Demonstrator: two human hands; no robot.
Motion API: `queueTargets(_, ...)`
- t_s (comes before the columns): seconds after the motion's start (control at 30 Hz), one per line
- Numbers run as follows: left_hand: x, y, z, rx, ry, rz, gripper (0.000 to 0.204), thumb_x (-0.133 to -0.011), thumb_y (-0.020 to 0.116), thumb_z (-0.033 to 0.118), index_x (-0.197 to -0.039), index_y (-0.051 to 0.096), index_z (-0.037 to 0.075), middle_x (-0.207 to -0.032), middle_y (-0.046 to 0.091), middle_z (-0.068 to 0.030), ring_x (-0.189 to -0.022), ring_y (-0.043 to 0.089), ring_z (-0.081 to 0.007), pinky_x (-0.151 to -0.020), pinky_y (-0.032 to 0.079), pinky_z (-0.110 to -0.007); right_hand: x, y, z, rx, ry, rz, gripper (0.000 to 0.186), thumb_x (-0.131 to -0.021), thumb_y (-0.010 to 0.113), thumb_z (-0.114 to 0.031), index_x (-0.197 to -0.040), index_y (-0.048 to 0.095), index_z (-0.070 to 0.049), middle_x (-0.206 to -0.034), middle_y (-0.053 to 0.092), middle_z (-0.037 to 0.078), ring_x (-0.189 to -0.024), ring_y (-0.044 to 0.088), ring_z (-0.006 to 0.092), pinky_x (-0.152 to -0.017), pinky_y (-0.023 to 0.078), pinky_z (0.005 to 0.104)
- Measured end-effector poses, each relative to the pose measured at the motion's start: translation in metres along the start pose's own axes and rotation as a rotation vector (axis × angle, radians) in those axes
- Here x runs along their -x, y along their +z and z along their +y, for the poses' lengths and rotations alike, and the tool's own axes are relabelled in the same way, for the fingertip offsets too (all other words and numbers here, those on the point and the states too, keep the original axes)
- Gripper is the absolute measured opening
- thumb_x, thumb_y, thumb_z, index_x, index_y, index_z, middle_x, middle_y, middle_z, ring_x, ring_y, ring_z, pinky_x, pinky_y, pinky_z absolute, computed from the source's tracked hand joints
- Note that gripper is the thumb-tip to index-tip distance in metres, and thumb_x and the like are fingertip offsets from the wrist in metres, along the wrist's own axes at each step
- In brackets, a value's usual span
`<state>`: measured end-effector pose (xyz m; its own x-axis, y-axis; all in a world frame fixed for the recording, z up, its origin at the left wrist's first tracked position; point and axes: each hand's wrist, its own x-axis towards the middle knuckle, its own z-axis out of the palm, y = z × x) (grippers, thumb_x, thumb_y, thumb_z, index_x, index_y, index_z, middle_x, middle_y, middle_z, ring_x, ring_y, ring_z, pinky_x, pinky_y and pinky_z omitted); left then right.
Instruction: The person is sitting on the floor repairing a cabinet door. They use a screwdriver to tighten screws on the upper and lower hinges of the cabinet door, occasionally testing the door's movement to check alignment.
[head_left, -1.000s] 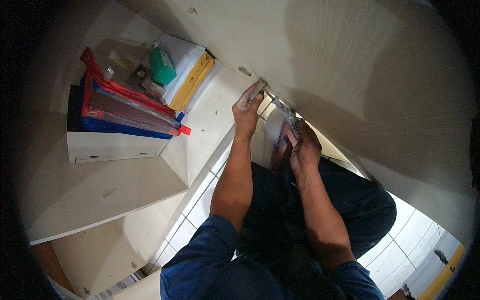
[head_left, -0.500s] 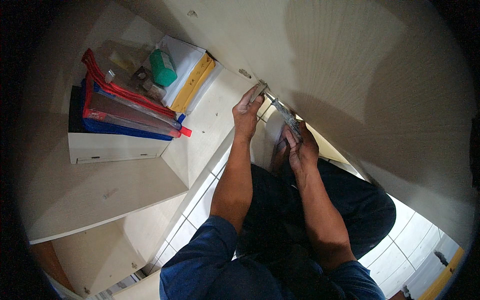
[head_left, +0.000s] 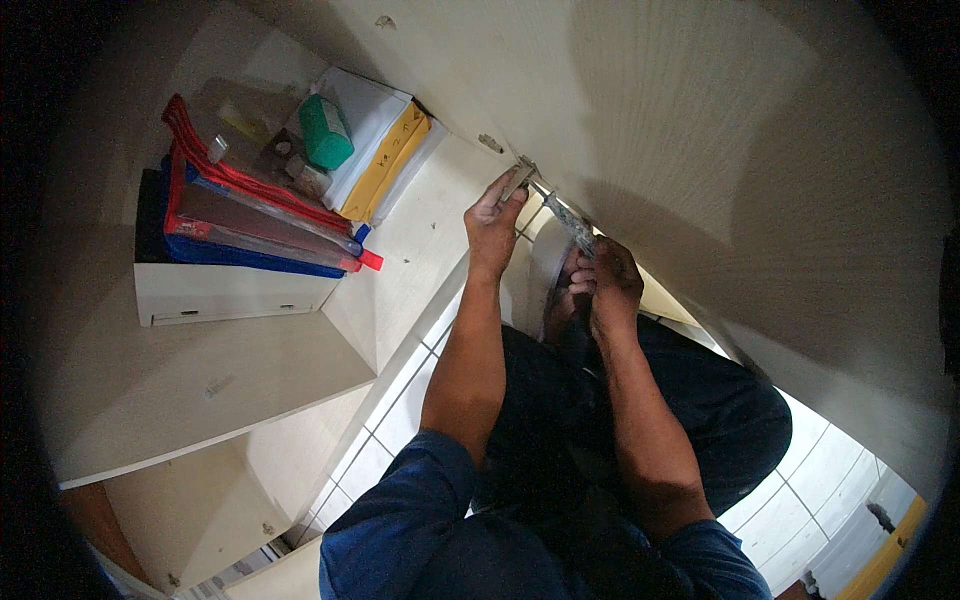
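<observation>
My right hand point(head_left: 615, 285) is wrapped round the handle of a screwdriver point(head_left: 566, 218) with a worn, greyish grip. Its shaft points up and left to a metal cabinet hinge point(head_left: 518, 178), where the pale wood-grain door point(head_left: 740, 190) meets the cabinet side. My left hand point(head_left: 490, 232) pinches the hinge between thumb and fingers. Whether the screwdriver's tip sits in a screw is too small to tell.
On the left, the cabinet shelf point(head_left: 230, 375) holds red and blue zip pouches point(head_left: 262, 222), a green container point(head_left: 325, 132) and a yellow-edged paper stack point(head_left: 385, 165). White floor tiles point(head_left: 385, 440) show below. My bent knee point(head_left: 745, 420) is close to the door.
My right hand has turned and closed further up round the screwdriver's handle, covering more of it. The left hand stays at the hinge.
</observation>
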<state>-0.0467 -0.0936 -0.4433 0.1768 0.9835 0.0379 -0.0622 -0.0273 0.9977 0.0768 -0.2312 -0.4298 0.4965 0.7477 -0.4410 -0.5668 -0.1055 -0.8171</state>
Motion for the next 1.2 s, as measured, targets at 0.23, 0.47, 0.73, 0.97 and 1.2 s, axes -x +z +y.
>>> queueTargets(0.23,-0.001,0.001,0.006,-0.012,-0.045,-0.021,0.039,-0.094,0.064,0.005,-0.131,0.056,-0.006,-0.119,0.066,-0.0127,-0.105,0.064,-0.0186,-0.097,0.050,-0.031,0.000,-0.001,-0.013,0.017,0.059,-0.054,0.033,-0.098,0.060,-0.020,-0.124,0.058,0.001,-0.096,0.067,0.010,-0.074,0.063,0.0165,-0.064,0.053,0.0289)
queueTargets(0.47,-0.002,-0.002,0.002,-0.016,0.019,-0.032,0.041,-0.093,0.065,0.007,-0.131,0.057,-0.005,-0.123,0.064,-0.0110,-0.097,0.062,-0.0126,-0.089,0.049,-0.026,-0.011,-0.012,0.012,0.740,-0.672,0.074,0.031,-0.097,0.059,-0.018,-0.124,0.062,-0.002,-0.099,0.069,0.011,-0.082,0.065,0.0192,-0.074,0.052,0.0325)
queueTargets(0.73,-0.003,-0.002,-0.003,0.049,-0.017,-0.033,0.040,-0.093,0.065,0.004,-0.131,0.057,-0.006,-0.118,0.066,-0.0101,-0.100,0.062,-0.0133,-0.089,0.049,-0.026,-0.003,0.001,-0.009,0.448,-0.173,0.080,0.031,-0.094,0.063,-0.027,-0.114,0.064,-0.002,-0.106,0.068,0.013,-0.096,0.065,0.0247,-0.086,0.050,0.0349)
queueTargets(0.97,-0.001,0.004,0.004,0.134,-0.012,-0.037,0.041,-0.092,0.065,0.003,-0.132,0.056,-0.005,-0.114,0.067,-0.0099,-0.098,0.062,-0.0133,-0.089,0.049,-0.026,0.013,0.006,-0.017,0.564,-0.360,0.118,0.031,-0.091,0.069,-0.022,-0.114,0.063,-0.002,-0.105,0.067,0.012,-0.097,0.065,0.0228,-0.086,0.050,0.0335)
queueTargets(1.2,-0.004,0.001,-0.002,0.181,-0.025,-0.066,0.043,-0.093,0.063,0.002,-0.134,0.053,-0.006,-0.120,0.065,-0.0123,-0.105,0.061,-0.0165,-0.096,0.048,-0.029,0.013,0.016,-0.029,0.313,-0.074,0.113,0.030,-0.091,0.065,-0.018,-0.117,0.062,-0.005,-0.103,0.069,0.012,-0.096,0.067,0.0258,-0.088,0.051,0.0357)
